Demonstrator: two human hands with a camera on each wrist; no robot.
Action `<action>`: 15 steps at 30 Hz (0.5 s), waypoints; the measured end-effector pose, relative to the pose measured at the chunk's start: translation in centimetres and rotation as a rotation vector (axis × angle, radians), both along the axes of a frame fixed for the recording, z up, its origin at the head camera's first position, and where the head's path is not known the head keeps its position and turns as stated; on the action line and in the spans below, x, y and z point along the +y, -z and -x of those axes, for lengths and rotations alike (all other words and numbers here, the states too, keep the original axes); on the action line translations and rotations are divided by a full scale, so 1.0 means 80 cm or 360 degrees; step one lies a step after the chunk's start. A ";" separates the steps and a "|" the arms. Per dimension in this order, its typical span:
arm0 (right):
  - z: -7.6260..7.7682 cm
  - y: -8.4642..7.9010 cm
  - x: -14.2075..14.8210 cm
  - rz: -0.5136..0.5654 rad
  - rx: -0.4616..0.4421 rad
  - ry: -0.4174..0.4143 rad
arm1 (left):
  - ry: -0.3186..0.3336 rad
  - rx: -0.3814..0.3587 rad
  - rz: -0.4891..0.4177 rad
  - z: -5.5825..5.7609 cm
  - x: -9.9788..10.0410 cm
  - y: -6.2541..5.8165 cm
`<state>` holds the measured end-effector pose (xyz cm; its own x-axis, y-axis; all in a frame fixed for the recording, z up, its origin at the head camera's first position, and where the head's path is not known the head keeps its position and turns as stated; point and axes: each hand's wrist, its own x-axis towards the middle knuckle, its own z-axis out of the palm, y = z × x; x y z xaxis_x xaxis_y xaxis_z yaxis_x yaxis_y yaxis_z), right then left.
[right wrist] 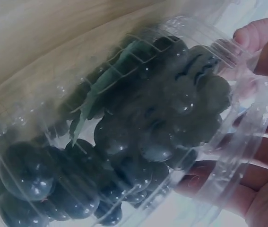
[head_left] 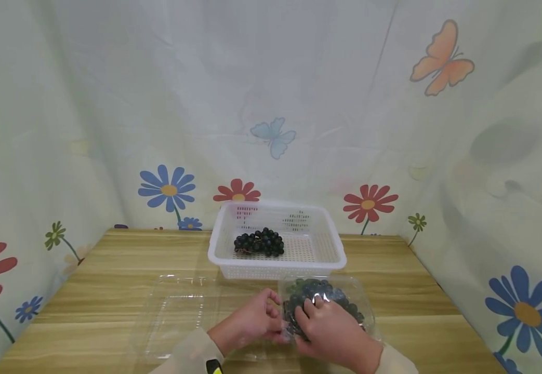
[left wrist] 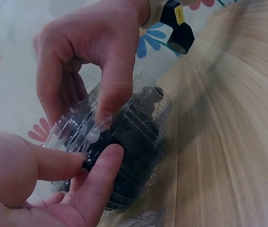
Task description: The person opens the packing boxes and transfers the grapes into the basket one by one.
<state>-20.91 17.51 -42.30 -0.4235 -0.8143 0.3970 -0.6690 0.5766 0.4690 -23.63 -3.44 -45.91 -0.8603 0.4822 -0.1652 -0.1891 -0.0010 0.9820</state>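
Observation:
A clear plastic clamshell box (head_left: 364,306) full of dark grapes (right wrist: 119,137) sits on the table in front of the person, with its lid folded over. My left hand (head_left: 258,317) pinches the box's near-left edge between thumb and fingers. Curled over the top, my right hand (head_left: 333,330) grips the same side, its thumb against the rim in the left wrist view. In that view, the left hand (left wrist: 53,184) and right hand (left wrist: 89,56) meet at the rim. A green strip (right wrist: 108,75) shows among the grapes in the right wrist view.
Behind the box stands a white perforated plastic basket (head_left: 336,252) with a bunch of dark grapes (head_left: 261,242) inside. An open clear plastic container (head_left: 174,317) lies on the wooden table (head_left: 97,301) at left. A flower-printed curtain (head_left: 196,104) encloses the table's back and sides.

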 end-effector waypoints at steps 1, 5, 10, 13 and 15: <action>0.000 0.001 0.000 0.0004 0.0022 -0.0012 | -0.0001 0.0001 0.0002 0.000 0.000 0.000; 0.000 0.004 -0.002 0.0017 0.0121 -0.0043 | -0.0015 0.0009 0.0020 -0.001 0.001 0.001; 0.000 0.007 -0.002 0.0025 0.0173 -0.0051 | -0.0031 0.0025 0.0042 0.000 0.001 0.003; 0.001 0.008 -0.002 0.0020 0.0170 -0.0049 | -0.0034 0.0034 0.0059 -0.001 0.001 0.003; 0.001 0.007 -0.002 0.0018 0.0158 -0.0059 | -0.0033 0.0036 0.0071 -0.001 0.001 0.002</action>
